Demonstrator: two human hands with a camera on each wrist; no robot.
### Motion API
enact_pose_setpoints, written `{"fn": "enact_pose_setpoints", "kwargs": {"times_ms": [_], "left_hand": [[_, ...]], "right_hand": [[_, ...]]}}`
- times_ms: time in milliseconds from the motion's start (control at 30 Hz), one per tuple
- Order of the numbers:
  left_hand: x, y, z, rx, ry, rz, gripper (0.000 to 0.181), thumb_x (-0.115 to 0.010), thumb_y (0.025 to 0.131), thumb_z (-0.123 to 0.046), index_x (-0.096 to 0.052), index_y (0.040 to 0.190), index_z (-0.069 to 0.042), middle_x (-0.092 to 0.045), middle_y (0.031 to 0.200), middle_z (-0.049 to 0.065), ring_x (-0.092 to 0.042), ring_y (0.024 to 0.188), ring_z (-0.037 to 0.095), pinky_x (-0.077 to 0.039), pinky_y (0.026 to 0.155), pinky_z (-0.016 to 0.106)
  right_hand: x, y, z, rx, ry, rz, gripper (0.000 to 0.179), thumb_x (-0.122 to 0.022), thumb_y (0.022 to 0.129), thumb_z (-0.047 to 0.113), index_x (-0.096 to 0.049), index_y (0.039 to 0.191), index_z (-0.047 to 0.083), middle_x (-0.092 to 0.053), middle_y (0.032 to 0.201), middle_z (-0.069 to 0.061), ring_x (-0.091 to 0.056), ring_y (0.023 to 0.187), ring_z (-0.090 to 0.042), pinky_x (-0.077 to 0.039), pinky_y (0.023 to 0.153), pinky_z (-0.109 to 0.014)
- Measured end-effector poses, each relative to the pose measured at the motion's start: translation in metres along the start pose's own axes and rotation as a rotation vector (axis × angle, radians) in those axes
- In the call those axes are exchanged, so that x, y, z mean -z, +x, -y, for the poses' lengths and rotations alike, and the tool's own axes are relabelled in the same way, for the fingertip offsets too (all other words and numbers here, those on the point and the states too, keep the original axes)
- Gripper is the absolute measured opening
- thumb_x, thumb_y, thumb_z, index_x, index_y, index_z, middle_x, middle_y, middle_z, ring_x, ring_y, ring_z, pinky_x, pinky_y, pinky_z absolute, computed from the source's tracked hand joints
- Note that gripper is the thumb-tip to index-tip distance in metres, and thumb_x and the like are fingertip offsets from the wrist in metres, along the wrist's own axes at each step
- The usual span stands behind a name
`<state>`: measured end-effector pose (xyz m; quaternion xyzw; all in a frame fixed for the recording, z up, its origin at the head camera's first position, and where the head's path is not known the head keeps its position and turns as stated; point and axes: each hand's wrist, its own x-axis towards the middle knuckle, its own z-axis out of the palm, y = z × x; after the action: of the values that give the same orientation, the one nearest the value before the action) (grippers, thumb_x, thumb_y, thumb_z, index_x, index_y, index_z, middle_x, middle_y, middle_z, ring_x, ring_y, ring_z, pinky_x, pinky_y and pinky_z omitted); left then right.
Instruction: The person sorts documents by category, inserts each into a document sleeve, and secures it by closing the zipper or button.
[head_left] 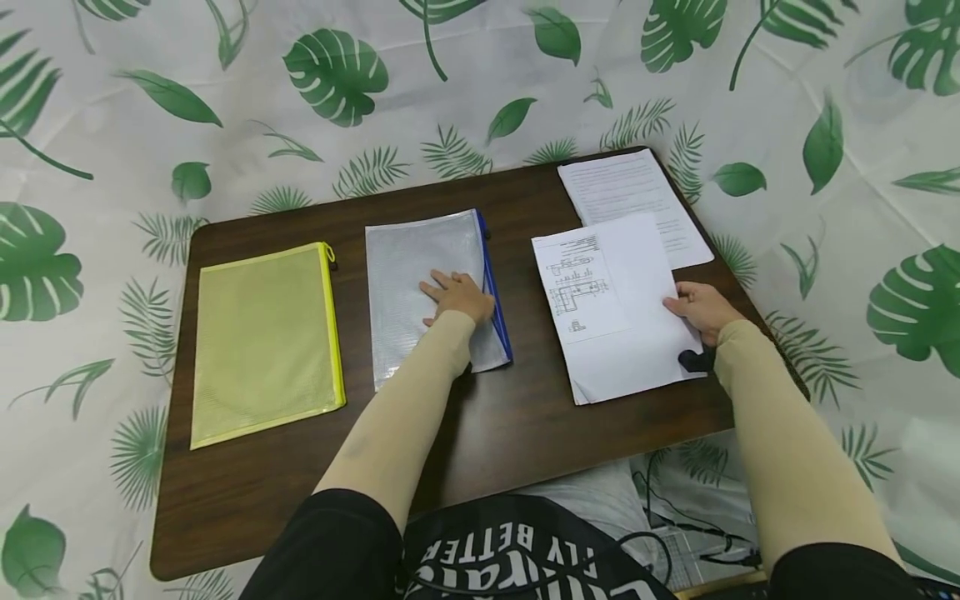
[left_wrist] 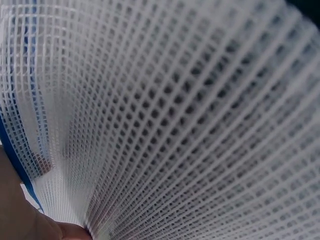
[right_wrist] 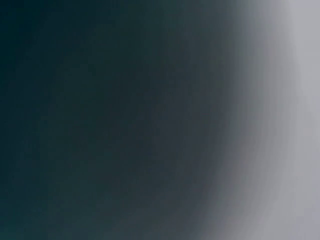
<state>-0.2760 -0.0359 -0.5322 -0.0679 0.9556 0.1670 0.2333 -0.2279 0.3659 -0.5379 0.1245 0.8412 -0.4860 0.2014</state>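
My left hand [head_left: 461, 297] rests on a clear mesh zipper pouch [head_left: 401, 258] with a blue zipper edge, its fingers spread over the right half. Close up in the left wrist view, the white mesh [left_wrist: 165, 115] fills most of the picture, with part of the hand at the lower left corner. My right hand [head_left: 705, 308] pinches the right edge of a small stack of printed paper sheets [head_left: 637, 358], thumb on top. The top sheet carries line drawings and text on its left half. Only a dark blur and a pale strip show in the right wrist view.
A yellow mesh zipper pouch [head_left: 262, 350] lies at the left of the brown table [head_left: 540, 450]. Behind the held stack, another printed sheet [head_left: 637, 187] lies at the back right corner. A leaf-patterned cloth [head_left: 465, 100] surrounds the table. Black cables [head_left: 690, 521] hang below its front edge.
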Motion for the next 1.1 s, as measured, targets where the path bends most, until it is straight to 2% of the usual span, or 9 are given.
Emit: {"fn": "enact_pose_setpoints", "kwargs": {"times_ms": [67, 133, 233, 300, 433, 600, 733, 933, 1100], "left_hand": [[0.0, -0.002, 0.001, -0.001, -0.009, -0.009, 0.084, -0.044, 0.104, -0.052, -0.007, 0.163, -0.005, 0.012, 0.165, 0.03, 0.009, 0.148, 0.057, -0.038, 0.098, 0.074], [0.0, -0.004, 0.002, -0.003, -0.023, -0.021, 0.083, -0.043, 0.104, -0.051, -0.009, 0.163, -0.005, 0.011, 0.165, 0.03, 0.009, 0.148, 0.057, -0.038, 0.098, 0.075], [0.001, -0.005, 0.004, -0.003, -0.043, -0.022, 0.081, -0.042, 0.104, -0.05, -0.009, 0.163, -0.004, 0.011, 0.165, 0.03, 0.01, 0.147, 0.057, -0.035, 0.1, 0.076], [0.001, -0.003, 0.005, 0.002, -0.04, 0.003, 0.082, -0.039, 0.104, -0.05, -0.005, 0.163, -0.005, 0.015, 0.164, 0.03, 0.013, 0.147, 0.057, -0.033, 0.101, 0.076], [0.001, 0.0, 0.006, 0.019, -0.049, 0.044, 0.08, -0.034, 0.104, -0.048, 0.001, 0.163, -0.007, 0.02, 0.164, 0.027, 0.018, 0.147, 0.055, -0.03, 0.104, 0.076], [0.002, -0.003, 0.003, 0.031, -0.106, 0.02, 0.078, -0.035, 0.103, -0.043, -0.002, 0.164, -0.008, 0.019, 0.165, 0.024, 0.018, 0.148, 0.051, -0.028, 0.104, 0.077], [0.003, -0.004, 0.003, 0.035, -0.129, 0.017, 0.078, -0.036, 0.103, -0.043, -0.003, 0.164, -0.008, 0.019, 0.166, 0.023, 0.019, 0.149, 0.05, -0.026, 0.104, 0.078], [0.0, 0.002, 0.005, 0.059, -0.077, 0.045, 0.08, -0.037, 0.1, -0.039, 0.003, 0.164, -0.011, 0.023, 0.165, 0.02, 0.021, 0.148, 0.049, -0.027, 0.104, 0.077], [0.0, 0.002, 0.008, 0.052, -0.067, 0.045, 0.081, -0.04, 0.099, -0.037, 0.001, 0.164, -0.012, 0.021, 0.166, 0.019, 0.019, 0.149, 0.048, -0.029, 0.103, 0.077]], "right_hand": [[-0.009, 0.007, 0.013, -0.002, -0.011, 0.017, 0.055, -0.05, 0.108, 0.018, -0.033, 0.151, -0.011, -0.061, 0.122, -0.017, -0.061, 0.097, -0.013, -0.053, 0.081, -0.029], [-0.019, 0.014, 0.026, -0.006, -0.024, 0.03, 0.058, -0.05, 0.108, 0.018, -0.028, 0.154, -0.01, -0.049, 0.14, -0.025, -0.055, 0.115, -0.022, -0.05, 0.095, -0.036], [-0.033, 0.023, 0.042, -0.019, -0.041, 0.048, 0.062, -0.049, 0.108, 0.017, -0.022, 0.157, -0.009, -0.027, 0.158, -0.03, -0.036, 0.136, -0.034, -0.035, 0.113, -0.048], [-0.041, 0.028, 0.05, -0.025, -0.056, 0.055, 0.063, -0.05, 0.108, 0.016, -0.02, 0.157, -0.008, -0.021, 0.161, -0.031, -0.028, 0.143, -0.039, -0.027, 0.117, -0.054], [-0.053, 0.039, 0.058, -0.02, -0.173, 0.066, 0.063, -0.053, 0.107, 0.02, -0.025, 0.157, -0.006, -0.024, 0.16, -0.03, -0.027, 0.144, -0.041, -0.026, 0.117, -0.058], [-0.063, 0.053, 0.062, 0.008, -0.268, 0.064, 0.054, -0.053, 0.106, 0.026, -0.04, 0.15, -0.003, -0.035, 0.152, -0.029, -0.037, 0.134, -0.041, -0.035, 0.11, -0.058], [-0.07, 0.062, 0.069, 0.014, -0.251, 0.044, 0.048, -0.053, 0.106, 0.022, -0.045, 0.144, -0.005, -0.04, 0.144, -0.028, -0.039, 0.126, -0.038, -0.037, 0.106, -0.055], [-0.077, 0.07, 0.085, 0.028, -0.189, 0.023, 0.055, -0.053, 0.106, 0.018, -0.036, 0.152, -0.009, -0.03, 0.157, -0.032, -0.03, 0.143, -0.043, -0.027, 0.116, -0.058], [-0.08, 0.077, 0.096, -0.009, -0.176, 0.011, 0.054, -0.051, 0.107, 0.021, -0.037, 0.151, -0.006, -0.033, 0.154, -0.033, -0.034, 0.139, -0.042, -0.03, 0.114, -0.059]]}}
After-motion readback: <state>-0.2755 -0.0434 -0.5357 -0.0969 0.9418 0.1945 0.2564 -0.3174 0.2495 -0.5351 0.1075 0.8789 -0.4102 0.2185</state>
